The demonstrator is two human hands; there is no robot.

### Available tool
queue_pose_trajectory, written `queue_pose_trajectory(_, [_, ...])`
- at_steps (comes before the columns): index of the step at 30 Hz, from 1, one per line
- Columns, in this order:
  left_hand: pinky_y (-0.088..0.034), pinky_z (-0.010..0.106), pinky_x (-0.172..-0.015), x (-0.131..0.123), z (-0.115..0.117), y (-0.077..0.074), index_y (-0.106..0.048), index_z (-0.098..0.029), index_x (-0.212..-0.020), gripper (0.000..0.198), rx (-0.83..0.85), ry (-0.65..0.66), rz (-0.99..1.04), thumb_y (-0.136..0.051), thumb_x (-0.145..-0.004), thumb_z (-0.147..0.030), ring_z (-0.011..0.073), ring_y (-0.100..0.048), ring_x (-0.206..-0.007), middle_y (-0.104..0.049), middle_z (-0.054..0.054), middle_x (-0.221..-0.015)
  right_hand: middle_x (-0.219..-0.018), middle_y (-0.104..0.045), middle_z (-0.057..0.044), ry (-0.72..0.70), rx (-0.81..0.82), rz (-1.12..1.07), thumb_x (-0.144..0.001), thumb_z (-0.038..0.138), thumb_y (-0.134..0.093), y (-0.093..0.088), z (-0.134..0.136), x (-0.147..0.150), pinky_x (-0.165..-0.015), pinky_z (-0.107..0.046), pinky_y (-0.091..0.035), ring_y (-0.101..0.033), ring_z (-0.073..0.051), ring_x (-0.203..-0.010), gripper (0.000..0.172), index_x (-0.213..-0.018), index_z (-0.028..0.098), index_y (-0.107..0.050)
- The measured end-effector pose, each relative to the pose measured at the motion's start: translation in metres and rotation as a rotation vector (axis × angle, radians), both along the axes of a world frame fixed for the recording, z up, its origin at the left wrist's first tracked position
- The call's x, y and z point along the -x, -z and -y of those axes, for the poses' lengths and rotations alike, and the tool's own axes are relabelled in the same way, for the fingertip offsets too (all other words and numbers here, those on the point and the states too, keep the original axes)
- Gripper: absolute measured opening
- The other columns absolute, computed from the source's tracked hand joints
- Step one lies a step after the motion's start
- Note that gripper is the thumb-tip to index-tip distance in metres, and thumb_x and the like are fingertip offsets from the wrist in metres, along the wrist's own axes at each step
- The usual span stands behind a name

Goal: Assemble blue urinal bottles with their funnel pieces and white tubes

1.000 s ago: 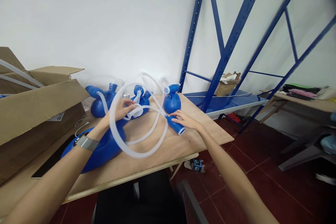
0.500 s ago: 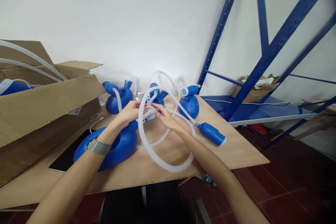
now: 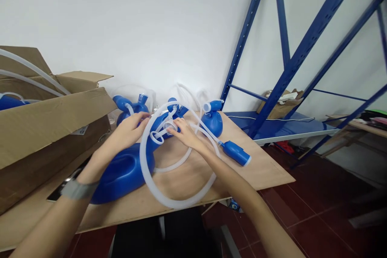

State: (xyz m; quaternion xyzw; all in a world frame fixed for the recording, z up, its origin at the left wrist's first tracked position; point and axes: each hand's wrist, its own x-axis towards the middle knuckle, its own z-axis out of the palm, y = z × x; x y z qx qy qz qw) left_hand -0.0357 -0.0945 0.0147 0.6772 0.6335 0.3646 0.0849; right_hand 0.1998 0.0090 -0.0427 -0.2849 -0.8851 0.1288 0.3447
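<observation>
A large blue urinal bottle (image 3: 121,179) lies on its side on the table below my arms. At its mouth is a translucent plastic cap (image 3: 169,127) with a ring strap, and the fingers and thumb of my right hand (image 3: 186,134) grip this cap. Apart from it, my left hand (image 3: 130,130) hovers over the bottle, fingers loosely bent and nothing seen in them. A clear ribbed hose (image 3: 169,202) loops around in front of my right hand and ends in a blue funnel-shaped piece (image 3: 236,152) resting on the table.
More blue bottles with hoses, one of them at the right (image 3: 212,123), stand along the wall. An open cardboard box (image 3: 54,123) fills the table's left side. A dark flat device (image 3: 57,193) lies partly under my left wrist. Blue metal shelving (image 3: 284,127) rises at the right.
My left hand has let go of the cap area and moved left. My right hand stays at the cap. The view has shifted slightly to the right.
</observation>
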Motion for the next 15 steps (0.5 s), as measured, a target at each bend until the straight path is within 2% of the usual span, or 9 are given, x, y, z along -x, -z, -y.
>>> queue_pose_trajectory(2, [-0.047,0.046,-0.115,0.015,0.02,0.005,-0.071,-0.022,-0.127,0.07,0.075,0.03,-0.181,-0.034,-0.095,-0.072,0.0357,-0.065,-0.129,-0.073,0.012,-0.135,-0.112,-0.067,-0.007,0.026,-0.088,0.09,-0.108,0.05,-0.055,-0.009,0.01,0.0,-0.106,-0.04,-0.04,-0.057,-0.024,-0.11,0.049,-0.149,0.023,-0.061])
queue_pose_trajectory(5, [-0.049,0.05,-0.113,0.021,0.045,0.019,-0.069,-0.025,-0.137,0.072,0.217,0.078,-0.38,-0.03,-0.096,-0.07,0.038,-0.063,-0.135,-0.067,0.01,-0.149,-0.121,-0.068,-0.011,0.035,-0.244,0.261,-0.11,0.049,-0.05,-0.023,0.027,0.006,-0.106,-0.043,-0.041,-0.057,-0.027,-0.113,0.052,-0.153,0.023,-0.058])
queue_pose_trajectory(8, [-0.055,0.057,-0.1,0.013,0.056,0.028,-0.066,-0.029,-0.142,0.069,0.278,-0.022,-0.503,-0.029,-0.098,-0.068,0.044,-0.066,-0.129,-0.063,0.01,-0.154,-0.131,-0.067,-0.018,0.032,-0.383,0.411,-0.112,0.052,-0.04,-0.035,0.046,0.017,-0.105,-0.046,-0.045,-0.058,-0.03,-0.119,0.057,-0.154,0.017,-0.056])
queue_pose_trajectory(11, [-0.057,0.054,-0.091,0.006,0.057,0.028,-0.063,-0.03,-0.144,0.068,0.251,-0.071,-0.488,-0.035,-0.098,-0.07,0.0456,-0.07,-0.121,-0.069,0.013,-0.145,-0.139,-0.064,-0.024,0.039,-0.427,0.534,-0.113,0.054,-0.034,-0.045,0.061,0.024,-0.102,-0.047,-0.051,-0.061,-0.034,-0.126,0.064,-0.155,0.008,-0.05])
queue_pose_trajectory(15, [-0.056,0.048,-0.092,0.008,0.057,0.026,-0.048,-0.034,-0.157,0.078,0.185,-0.104,-0.353,-0.043,-0.092,-0.078,0.0436,-0.071,-0.12,-0.077,0.01,-0.131,-0.149,-0.062,-0.023,-0.064,-0.316,0.686,-0.114,0.05,-0.033,-0.062,0.061,0.022,-0.094,-0.043,-0.058,-0.068,-0.034,-0.126,0.064,-0.161,0.007,-0.04])
